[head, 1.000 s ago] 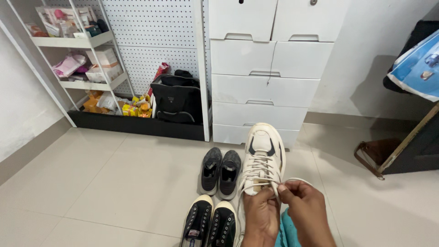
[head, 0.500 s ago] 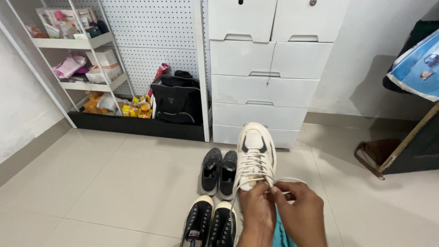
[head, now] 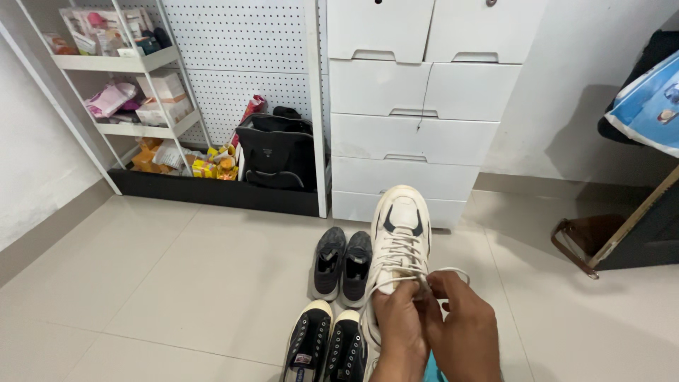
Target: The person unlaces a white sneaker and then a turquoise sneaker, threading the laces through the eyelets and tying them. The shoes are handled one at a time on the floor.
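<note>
A cream sneaker with dark side patches points away from me, toe toward the drawers. My left hand and my right hand meet over its tongue, each pinching a cream shoelace that loops out to the right. Both hands are closed on the lace, fingers touching. The sneaker's heel is hidden behind my hands.
A grey pair of shoes and a black pair with cream toe caps lie left of the sneaker. A white drawer chest stands behind, a black bag and a shelf rack at left, a brown bag at right.
The sneaker has shifted slightly, and my hands have come closer together over the tongue. The lace loop at the right has tightened and moved a little higher.
</note>
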